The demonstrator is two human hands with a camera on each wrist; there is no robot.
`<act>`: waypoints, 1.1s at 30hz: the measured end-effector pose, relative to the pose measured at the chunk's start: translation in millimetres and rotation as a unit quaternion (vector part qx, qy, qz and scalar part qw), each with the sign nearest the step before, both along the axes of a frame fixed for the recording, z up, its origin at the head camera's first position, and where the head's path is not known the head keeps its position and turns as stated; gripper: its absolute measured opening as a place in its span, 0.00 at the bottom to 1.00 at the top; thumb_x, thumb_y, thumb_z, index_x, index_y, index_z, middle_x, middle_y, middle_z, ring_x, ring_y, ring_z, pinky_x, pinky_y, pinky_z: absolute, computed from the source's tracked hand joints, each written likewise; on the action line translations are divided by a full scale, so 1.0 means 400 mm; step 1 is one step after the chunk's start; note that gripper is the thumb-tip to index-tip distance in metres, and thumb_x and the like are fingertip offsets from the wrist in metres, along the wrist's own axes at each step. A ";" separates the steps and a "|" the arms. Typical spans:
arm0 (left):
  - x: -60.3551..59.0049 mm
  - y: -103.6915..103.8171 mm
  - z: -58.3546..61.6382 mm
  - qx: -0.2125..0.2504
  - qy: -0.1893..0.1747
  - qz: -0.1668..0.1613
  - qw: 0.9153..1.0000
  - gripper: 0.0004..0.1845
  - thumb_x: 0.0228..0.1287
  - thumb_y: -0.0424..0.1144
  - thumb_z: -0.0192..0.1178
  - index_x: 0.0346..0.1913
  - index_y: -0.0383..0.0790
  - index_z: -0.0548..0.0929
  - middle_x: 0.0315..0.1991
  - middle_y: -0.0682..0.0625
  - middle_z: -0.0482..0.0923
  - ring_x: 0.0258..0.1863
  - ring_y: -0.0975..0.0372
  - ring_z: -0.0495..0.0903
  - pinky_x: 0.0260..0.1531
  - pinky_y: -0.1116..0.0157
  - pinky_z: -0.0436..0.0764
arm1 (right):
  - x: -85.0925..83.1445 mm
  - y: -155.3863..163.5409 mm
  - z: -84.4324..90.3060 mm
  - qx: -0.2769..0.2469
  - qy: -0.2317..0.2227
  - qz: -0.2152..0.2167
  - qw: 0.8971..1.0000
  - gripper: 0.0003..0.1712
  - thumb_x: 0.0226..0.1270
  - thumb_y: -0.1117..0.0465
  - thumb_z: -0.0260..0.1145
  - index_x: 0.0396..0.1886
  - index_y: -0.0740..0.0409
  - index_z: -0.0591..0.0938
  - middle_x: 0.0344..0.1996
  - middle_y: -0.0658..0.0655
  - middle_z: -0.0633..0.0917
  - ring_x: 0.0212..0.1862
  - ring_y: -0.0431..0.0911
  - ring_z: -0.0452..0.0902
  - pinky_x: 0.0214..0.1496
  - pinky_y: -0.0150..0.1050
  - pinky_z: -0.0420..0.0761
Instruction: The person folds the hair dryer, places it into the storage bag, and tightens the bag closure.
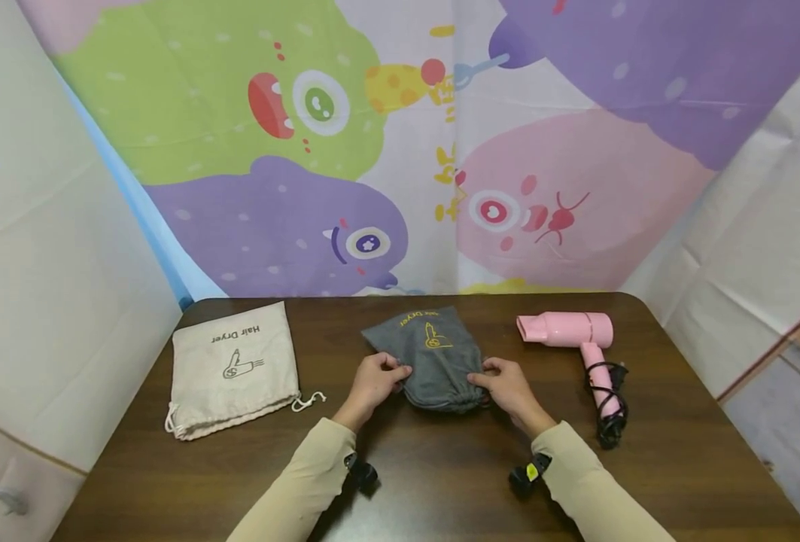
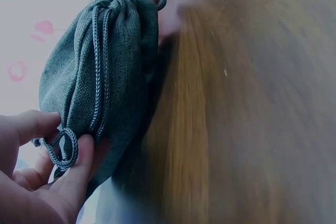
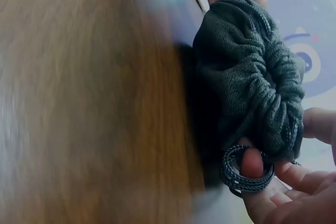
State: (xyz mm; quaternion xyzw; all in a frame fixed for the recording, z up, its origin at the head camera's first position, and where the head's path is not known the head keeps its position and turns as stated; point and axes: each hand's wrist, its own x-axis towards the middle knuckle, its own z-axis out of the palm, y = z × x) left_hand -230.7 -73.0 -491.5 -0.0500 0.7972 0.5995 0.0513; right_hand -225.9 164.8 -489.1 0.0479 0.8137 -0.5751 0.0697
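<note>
A dark grey drawstring bag with a yellow hair dryer print lies at the middle of the table, its gathered mouth toward me. My left hand pinches the bag's left side; in the left wrist view, thumb and fingers close around a cord loop there. On the other side my right hand grips the bag near the mouth. In the right wrist view, a fingertip shows inside a looped cord. The mouth is drawn into tight folds, and the bag bulges; its contents are hidden.
To the left lies a cream drawstring bag, flat, with a black hair dryer print and white cords. On the right, a pink hair dryer has its black cord wrapped round the handle. A cartoon-printed cloth hangs behind the brown table.
</note>
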 end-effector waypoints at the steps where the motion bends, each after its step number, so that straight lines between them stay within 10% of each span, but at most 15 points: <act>1: -0.003 0.008 0.000 0.002 -0.002 -0.004 1.000 0.11 0.58 0.34 0.67 0.26 0.37 0.75 0.33 0.48 0.79 0.21 0.64 0.78 0.28 0.67 0.80 | -0.001 0.007 0.000 0.006 0.001 -0.002 1.000 0.18 0.59 0.66 0.69 0.44 0.75 0.77 0.27 0.52 0.78 0.28 0.39 0.73 0.27 0.35 0.80; 13: -0.025 0.079 -0.003 -0.021 -0.007 -0.029 0.999 0.11 0.58 0.37 0.69 0.29 0.35 0.78 0.29 0.50 0.77 0.21 0.64 0.76 0.24 0.70 0.72 | 0.004 0.077 -0.010 0.079 -0.009 -0.021 0.997 0.26 0.62 0.59 0.69 0.54 0.72 0.77 0.42 0.63 0.81 0.43 0.49 0.74 0.40 0.34 0.72; 26: -0.038 0.086 -0.001 -0.014 -0.026 -0.045 0.999 0.11 0.59 0.38 0.68 0.30 0.36 0.77 0.32 0.50 0.77 0.23 0.63 0.78 0.28 0.70 0.74 | 0.003 0.091 -0.016 0.047 -0.003 -0.045 0.998 0.21 0.60 0.61 0.70 0.47 0.72 0.77 0.32 0.55 0.80 0.30 0.39 0.75 0.32 0.34 0.78; 33: -0.031 0.067 0.008 -0.038 0.014 -0.030 0.999 0.11 0.59 0.39 0.68 0.31 0.34 0.80 0.30 0.48 0.79 0.23 0.58 0.80 0.26 0.69 0.73 | 0.005 0.101 0.000 0.109 0.007 -0.027 0.994 0.26 0.61 0.54 0.69 0.50 0.71 0.79 0.39 0.63 0.83 0.39 0.47 0.78 0.38 0.34 0.74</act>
